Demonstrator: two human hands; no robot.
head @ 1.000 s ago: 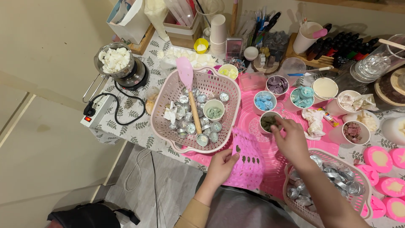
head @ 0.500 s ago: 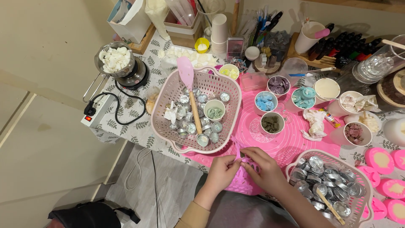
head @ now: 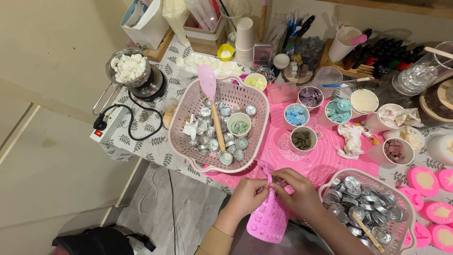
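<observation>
Both my hands meet at the table's front edge over a pink silicone mould [head: 268, 218] with many small cavities. My left hand [head: 248, 194] pinches and bends the mould's upper edge. My right hand [head: 296, 191] grips the same edge from the right, fingers curled on it. The mould hangs partly off the pink mat [head: 302, 158]. A small bowl of dark green wax pieces [head: 302, 139] stands just beyond my hands.
A pink basket [head: 220, 125] with metal cups, a small bowl and a pink spatula sits to the left. A second basket [head: 371, 209] of metal cups lies at my right. Bowls of coloured wax [head: 337, 110], a melting pot [head: 133, 72], a power strip [head: 109, 124] and round pink moulds [head: 423, 180] surround them.
My right hand came back from the small dark green bowl to the mould. Both hands now hold and flex its upper edge.
</observation>
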